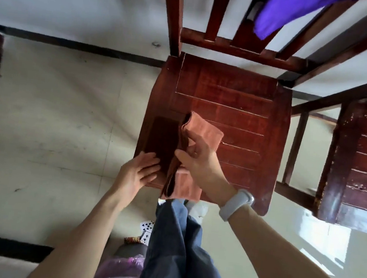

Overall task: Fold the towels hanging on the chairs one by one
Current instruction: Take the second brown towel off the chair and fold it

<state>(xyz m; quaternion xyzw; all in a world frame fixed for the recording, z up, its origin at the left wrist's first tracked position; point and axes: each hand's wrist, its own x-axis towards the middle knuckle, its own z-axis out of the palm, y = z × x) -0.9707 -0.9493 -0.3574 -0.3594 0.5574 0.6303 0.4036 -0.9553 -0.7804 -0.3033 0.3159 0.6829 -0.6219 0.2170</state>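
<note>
Fingers of the right hand [195, 154] pinch the pink towel [204, 132] on the chair seat [240, 104]; the left hand [138, 172] lies flat, unclenched beside it. Align edges before pressing the fold.

Left hand [138, 172] flat, palm down, fingers extended and together; right hand [195, 156] curled, fingers and thumb closed in a grip; both forearms extended forward, bare; right wrist banded.

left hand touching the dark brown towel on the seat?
Touching. The head view shows the left hand with fingertips lying flat on the near end of the dark brown towel, no gap visible.
</note>
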